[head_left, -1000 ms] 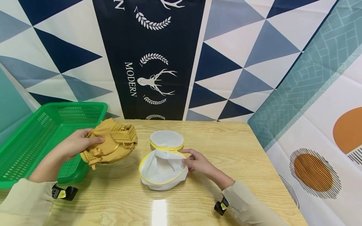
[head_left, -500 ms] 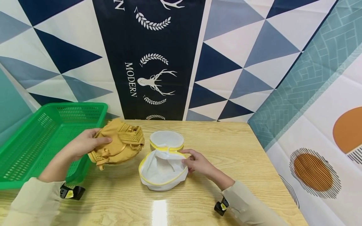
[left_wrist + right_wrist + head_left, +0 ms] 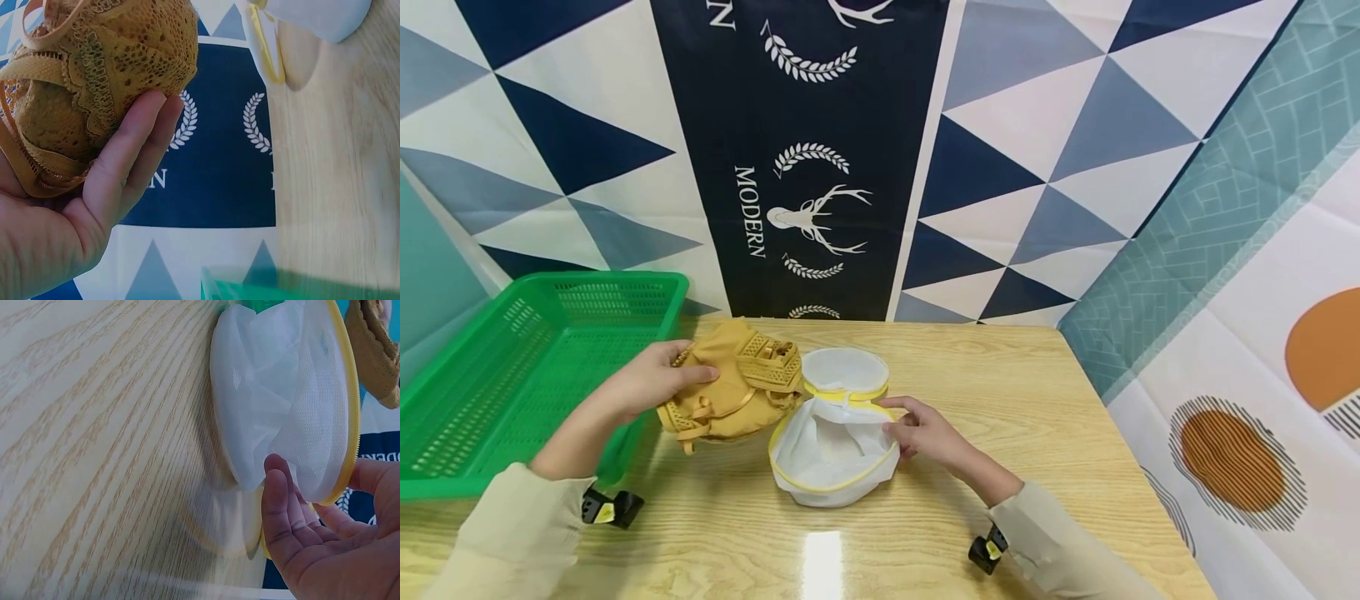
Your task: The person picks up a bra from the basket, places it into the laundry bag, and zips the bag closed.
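Note:
My left hand (image 3: 658, 379) grips a folded mustard-yellow lace bra (image 3: 730, 383) above the table, left of a white mesh laundry bag (image 3: 831, 496). In the left wrist view, the bra (image 3: 137, 56) shows its lace and straps, and fingers lie along its underside. The bag has a yellow zip and stands unzipped, its round lid (image 3: 846, 371) folded back behind the opening. On the bag's right side, my right hand (image 3: 928, 433) pinches the rim. From the right wrist view, thumb and fingers lie either side of the mesh wall (image 3: 319, 437). The bra's near edge is close to the bag's left rim.
A green plastic basket (image 3: 561, 333) with perforated sides stands at the left of the wooden table (image 3: 1000, 400). Behind the table hangs a patterned cloth (image 3: 805, 167) with triangles and deer heads; another patterned cloth (image 3: 1240, 400) hangs at the right.
My left hand has carried the bra steadily rightward, from beside the basket to the left edge of the bag. The right hand and the bag have stayed in place.

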A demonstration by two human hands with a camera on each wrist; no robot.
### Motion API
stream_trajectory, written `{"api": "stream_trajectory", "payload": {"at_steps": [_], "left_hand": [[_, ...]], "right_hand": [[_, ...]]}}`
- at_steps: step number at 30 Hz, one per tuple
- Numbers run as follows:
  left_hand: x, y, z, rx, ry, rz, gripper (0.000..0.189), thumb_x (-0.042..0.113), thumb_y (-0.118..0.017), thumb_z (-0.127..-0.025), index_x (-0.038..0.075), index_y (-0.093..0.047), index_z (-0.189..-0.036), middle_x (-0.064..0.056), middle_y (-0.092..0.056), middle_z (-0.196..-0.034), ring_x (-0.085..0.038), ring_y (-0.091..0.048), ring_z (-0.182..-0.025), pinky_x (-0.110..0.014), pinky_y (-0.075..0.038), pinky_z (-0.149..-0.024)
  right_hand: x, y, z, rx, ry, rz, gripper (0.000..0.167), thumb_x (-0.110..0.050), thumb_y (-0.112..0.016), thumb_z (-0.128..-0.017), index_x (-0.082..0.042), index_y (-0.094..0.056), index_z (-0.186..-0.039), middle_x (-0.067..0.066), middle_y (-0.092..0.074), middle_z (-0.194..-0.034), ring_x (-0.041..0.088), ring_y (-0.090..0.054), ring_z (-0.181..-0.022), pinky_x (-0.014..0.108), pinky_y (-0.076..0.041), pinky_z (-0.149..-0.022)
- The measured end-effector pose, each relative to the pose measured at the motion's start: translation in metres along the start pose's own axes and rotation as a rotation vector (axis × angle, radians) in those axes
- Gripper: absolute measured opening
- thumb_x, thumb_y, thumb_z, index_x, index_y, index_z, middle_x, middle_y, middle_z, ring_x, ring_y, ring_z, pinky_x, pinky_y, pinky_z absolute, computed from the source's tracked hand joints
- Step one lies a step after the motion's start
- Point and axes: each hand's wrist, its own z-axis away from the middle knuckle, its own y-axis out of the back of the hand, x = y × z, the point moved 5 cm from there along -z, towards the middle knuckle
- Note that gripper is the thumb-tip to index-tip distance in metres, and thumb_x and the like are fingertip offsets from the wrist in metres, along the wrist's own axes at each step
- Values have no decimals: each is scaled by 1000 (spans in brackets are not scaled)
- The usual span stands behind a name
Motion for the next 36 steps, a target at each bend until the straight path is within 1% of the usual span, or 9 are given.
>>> {"api": "stream_trajectory", "payload": {"at_steps": [2,4,6,11,14,24,31,36], "left_hand": [[2,-2,-1,2,-3,-18,60,28,-55,-94,-8,-35,-138,-13,-57,-105,-12,-54,-73,-29,-46,-70],[5,-4,-2,1,1,-10,57,27,-56,-94,-6,-37,-137,-12,-58,-101,-13,-54,-72,-30,-47,-71],[6,-6,-3,-1,2,-6,58,27,-56,-94,-6,-37,-137,-10,-59,-102,-12,-55,-74,-29,-46,-72],[7,-9,-4,-8,14,34,55,24,-57,-93,-6,-38,-135,-6,-62,-89,-10,-59,-67,-29,-50,-65],[8,-10,-4,-12,13,46,54,23,-57,-93,-6,-38,-135,-5,-63,-87,-10,-60,-66,-28,-51,-63],[9,-12,-4,-24,12,56,55,25,-57,-93,-6,-38,-135,-6,-63,-91,-10,-59,-69,-28,-50,-67],[8,-11,-4,-31,16,89,57,23,-56,-93,-6,-35,-137,-4,-65,-87,-10,-62,-66,-29,-53,-63],[8,-13,-4,-40,3,98,52,23,-57,-93,-6,-39,-132,-4,-64,-87,-10,-62,-66,-28,-53,-64]], "right_hand": [[0,0,1,0,-1,-3,44,-13,-53,-94,-3,-44,-135,17,-60,-92,14,-59,-69,43,-54,-73],[0,0,1,0,-1,-4,44,-13,-53,-94,-3,-44,-135,17,-60,-92,14,-59,-69,43,-54,-73],[0,0,1,2,-3,-4,44,-13,-53,-94,-3,-44,-135,17,-60,-92,14,-59,-69,43,-54,-74],[-1,0,2,9,-5,-5,43,-13,-54,-93,-3,-45,-135,17,-60,-91,15,-59,-69,43,-54,-73],[-1,1,2,9,-6,-8,43,-13,-54,-93,-4,-45,-135,17,-60,-92,15,-59,-69,42,-54,-73],[2,0,0,4,-6,-3,44,-13,-53,-93,-3,-45,-135,16,-61,-92,14,-59,-69,43,-54,-74],[1,0,1,-9,-8,-12,44,-13,-53,-93,-3,-44,-135,17,-61,-94,14,-60,-69,44,-54,-74],[-1,0,4,-8,-4,-19,44,-13,-53,-93,-4,-44,-135,18,-61,-94,14,-60,-70,43,-54,-74]]}}
